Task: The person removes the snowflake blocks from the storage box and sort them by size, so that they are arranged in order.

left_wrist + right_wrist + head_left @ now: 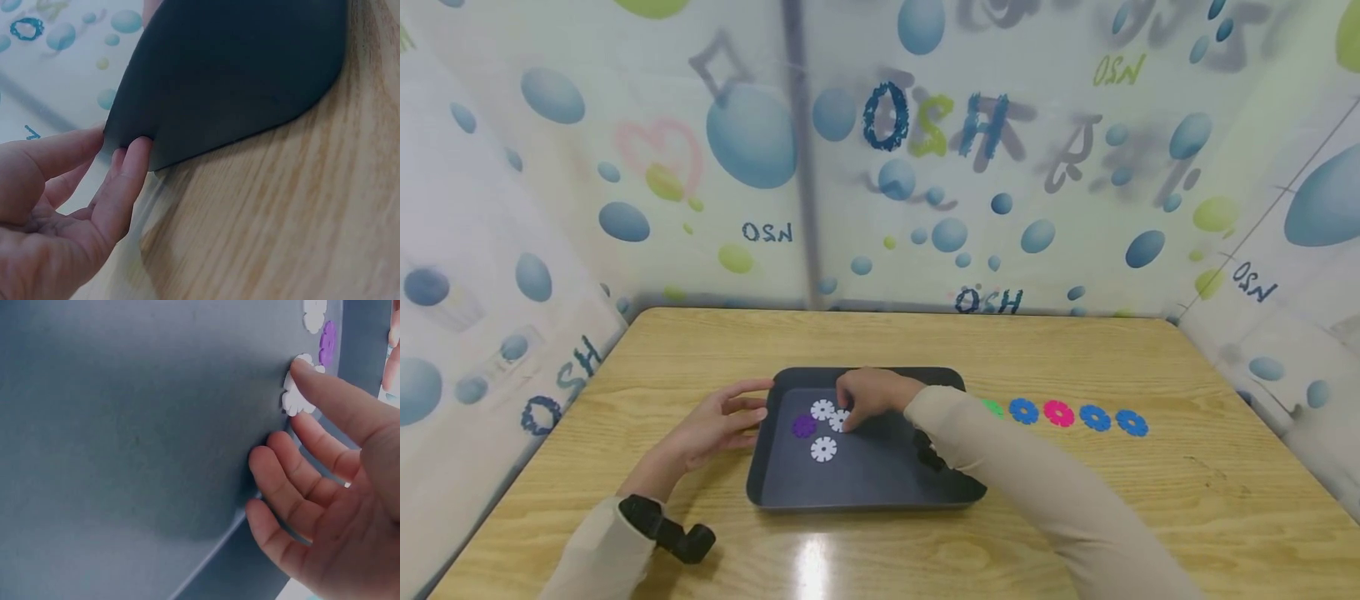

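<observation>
A dark grey tray point(895, 487) lies on the table with flat notched discs in it. My right hand point(872, 393) reaches into the tray and pinches a white notched disc point(299, 390) between thumb and index finger; the other fingers are loosely bent. Beside it are another white disc point(822, 409) and a purple disc point(804, 427), with a further white disc point(823, 449) closer to the front. My left hand point(718, 425) is at the tray's left side, its extended fingers point(134, 162) touching the outer wall.
Right of the tray a row of discs lies on the wooden table point(700, 350): a green disc point(993, 407) partly behind the right sleeve, a pink disc point(1059, 413), and blue discs point(1024, 411). A patterned curtain point(865, 208) hangs behind the table.
</observation>
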Available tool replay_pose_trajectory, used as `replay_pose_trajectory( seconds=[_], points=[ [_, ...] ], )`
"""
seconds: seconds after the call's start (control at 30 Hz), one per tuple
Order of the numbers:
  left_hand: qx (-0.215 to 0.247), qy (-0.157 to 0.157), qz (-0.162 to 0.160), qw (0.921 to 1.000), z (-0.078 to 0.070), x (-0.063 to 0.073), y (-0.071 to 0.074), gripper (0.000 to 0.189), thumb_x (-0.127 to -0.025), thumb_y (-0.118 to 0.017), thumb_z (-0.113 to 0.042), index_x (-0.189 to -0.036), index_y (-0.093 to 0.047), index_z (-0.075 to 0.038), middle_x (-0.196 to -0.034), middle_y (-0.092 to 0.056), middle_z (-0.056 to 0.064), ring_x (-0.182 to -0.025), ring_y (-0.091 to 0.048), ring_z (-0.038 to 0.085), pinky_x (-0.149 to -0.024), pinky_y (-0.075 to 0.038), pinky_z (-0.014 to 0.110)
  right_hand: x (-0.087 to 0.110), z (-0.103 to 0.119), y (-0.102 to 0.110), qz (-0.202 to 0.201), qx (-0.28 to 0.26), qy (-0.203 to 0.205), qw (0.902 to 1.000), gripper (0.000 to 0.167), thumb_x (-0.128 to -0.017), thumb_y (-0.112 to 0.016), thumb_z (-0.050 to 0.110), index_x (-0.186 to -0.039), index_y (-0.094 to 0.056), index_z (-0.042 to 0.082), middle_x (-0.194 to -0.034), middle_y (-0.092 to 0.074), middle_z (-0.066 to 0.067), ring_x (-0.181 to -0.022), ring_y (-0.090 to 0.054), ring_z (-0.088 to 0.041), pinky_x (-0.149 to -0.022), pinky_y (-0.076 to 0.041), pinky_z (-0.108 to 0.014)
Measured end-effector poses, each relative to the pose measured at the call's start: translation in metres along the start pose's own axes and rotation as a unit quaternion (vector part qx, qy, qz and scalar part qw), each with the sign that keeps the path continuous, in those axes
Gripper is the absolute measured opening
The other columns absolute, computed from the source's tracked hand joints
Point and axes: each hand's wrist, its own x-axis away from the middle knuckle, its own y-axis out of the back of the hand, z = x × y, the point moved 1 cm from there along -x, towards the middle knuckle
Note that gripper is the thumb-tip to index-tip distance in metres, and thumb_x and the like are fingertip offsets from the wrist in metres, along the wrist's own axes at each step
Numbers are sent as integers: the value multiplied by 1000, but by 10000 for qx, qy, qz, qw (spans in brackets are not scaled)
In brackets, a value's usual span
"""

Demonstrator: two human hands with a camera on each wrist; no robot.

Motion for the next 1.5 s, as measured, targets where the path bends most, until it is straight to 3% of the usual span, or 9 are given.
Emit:
replay_pose_trajectory(
  seconds=[0.43, 0.67, 0.83, 1.0, 1.27, 1.5],
  points=[
    [69, -108, 37, 9999, 2, 0, 0, 57, -92, -57, -13, -140, -30, -3, -130, -37, 27, -100, -56, 22, -78, -51, 35, 1, -1, -2, -68, -730, -36, 9973, 25, -72, -79, 19, -82, -58, 11, -74, -53, 3, -65, -46, -10, -58, -39, -22],
    [21, -157, 61, 9999, 3, -1, 0, 56, -92, -57, -14, -140, -31, -3, -130, -36, 27, -102, -56, 23, -79, -50, 36, 3, -2, -3, -336, -1010, 415, 9935, 25, -72, -79, 11, -84, -58, 8, -69, -53, 3, -60, -46, -8, -54, -39, -20],
    [49, -130, 51, 9999, 4, -1, 0, 55, -92, -56, -13, -140, -30, -3, -130, -36, 27, -100, -56, 22, -79, -51, 35, 5, -3, -4, -473, -1346, 917, 9855, 15, -77, -73, 5, -83, -59, 7, -71, -55, 3, -64, -50, -7, -57, -42, -19],
    [81, -137, 23, 9999, 3, 0, 0, 56, -92, -56, -13, -140, -30, -3, -129, -37, 27, -99, -56, 22, -77, -51, 34, 10, -4, 1, -604, -1426, 1167, 9810, 9, -81, -69, 6, -84, -60, 8, -73, -57, 4, -67, -52, -8, -59, -44, -20],
    [53, -118, -28, 9999, 4, -1, -1, 54, -92, -56, -12, -140, -32, -3, -129, -38, 26, -99, -56, 22, -77, -51, 34, 32, -17, 17, -921, -1617, 1266, 9743, 8, -84, -66, 10, -87, -59, 12, -78, -58, 3, -71, -54, -10, -64, -46, -23],
    [-7, -82, -65, 9999, 6, -2, -1, 55, -92, -57, -13, -140, -32, -4, -130, -37, 27, -101, -56, 23, -78, -51, 35, 53, -42, 26, -1376, -1839, 1145, 9665, 7, -85, -65, 9, -89, -60, 10, -78, -58, 2, -72, -54, -12, -67, -48, -25]
  ],
)
